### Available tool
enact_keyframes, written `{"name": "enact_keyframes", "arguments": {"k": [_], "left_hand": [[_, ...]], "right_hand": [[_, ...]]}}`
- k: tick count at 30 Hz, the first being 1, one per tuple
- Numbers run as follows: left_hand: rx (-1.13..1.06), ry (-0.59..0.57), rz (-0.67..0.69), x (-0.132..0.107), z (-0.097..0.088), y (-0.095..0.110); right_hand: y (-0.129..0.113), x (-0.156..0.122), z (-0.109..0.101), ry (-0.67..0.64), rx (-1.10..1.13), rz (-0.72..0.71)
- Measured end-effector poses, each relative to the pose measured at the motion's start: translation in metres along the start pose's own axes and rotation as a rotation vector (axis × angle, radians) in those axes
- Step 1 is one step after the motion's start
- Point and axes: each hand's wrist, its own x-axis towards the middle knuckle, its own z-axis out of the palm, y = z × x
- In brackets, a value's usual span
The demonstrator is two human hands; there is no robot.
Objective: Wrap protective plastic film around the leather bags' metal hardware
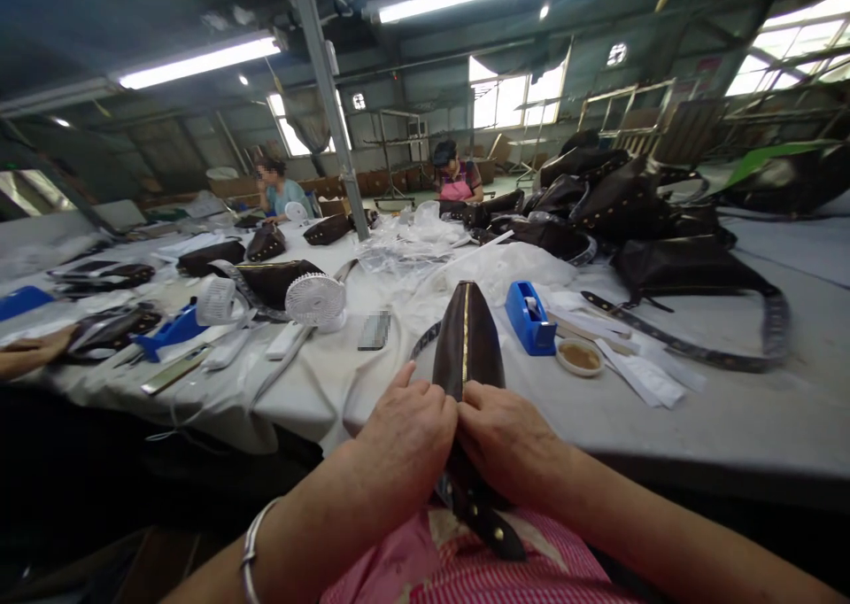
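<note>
Right now, the person is holding a dark brown bag point(488, 338) upright at the near edge of the worktop point(704, 418), its gold zip point(466, 329) running down the middle and facing them. The left hand point(412, 427) and the right hand point(511, 431) are pressing together, knuckles touching, and are pinching the bag at the lower end of the zip; their curled fingers are hiding exactly what the tips are gripping. The left thumb is sticking up beside the bag. Below the hands, a studded strap point(488, 529) is hanging over a pink checked apron point(531, 577), and a bracelet point(249, 551) is circling the left wrist.

Just right of the bag, a blue tape dispenser point(537, 343) is standing beside a small dish point(583, 373) of something brown, with white paper strips point(641, 378) lying next to it. Farther right, another bag point(691, 266) is resting with its long strap looping forward, and a heap of bags point(617, 201) is rising behind. Crumpled clear plastic point(425, 232) is spreading across the middle. To the left, a white fan point(315, 299) is standing on the worktop. At the far left, a co-worker's hand point(40, 352) is touching a dark bag, and two people point(458, 183) are sitting across the room.
</note>
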Motion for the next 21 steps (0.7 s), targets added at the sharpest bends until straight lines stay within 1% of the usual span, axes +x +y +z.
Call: {"name": "enact_keyframes", "arguments": {"k": [2,4,6,9,11,13,15,17,19,21], "left_hand": [[-0.042,-0.057,0.011,0.006,0.012,-0.012],[-0.130,-0.107,0.005,0.013,0.015,-0.022],[-0.208,-0.148,0.004,0.022,0.010,-0.029],[-0.311,-0.208,0.018,0.037,-0.003,-0.035],[-0.421,-0.249,0.016,0.048,-0.009,-0.040],[-0.557,-0.313,-0.014,0.059,-0.012,-0.047],[-0.669,-0.386,-0.063,0.067,-0.009,-0.055],[-0.736,-0.442,-0.117,0.070,-0.004,-0.063],[-0.783,-0.514,-0.146,0.069,0.002,-0.071],[-0.828,-0.601,-0.155,0.066,0.006,-0.078]], "right_hand": [[0.008,-0.002,0.000,0.041,0.146,0.006],[0.018,-0.003,0.001,0.091,0.318,0.022],[0.027,-0.002,0.003,0.128,0.474,0.053],[0.034,0.003,0.004,0.162,0.625,0.114],[0.035,0.007,0.004,0.164,0.711,0.173],[0.035,0.009,0.005,0.147,0.783,0.235],[0.036,0.008,0.007,0.158,0.791,0.280],[0.038,0.003,0.007,0.240,0.721,0.298],[0.038,-0.003,0.006,0.318,0.645,0.271],[0.035,-0.008,0.004,0.333,0.608,0.206]]}}
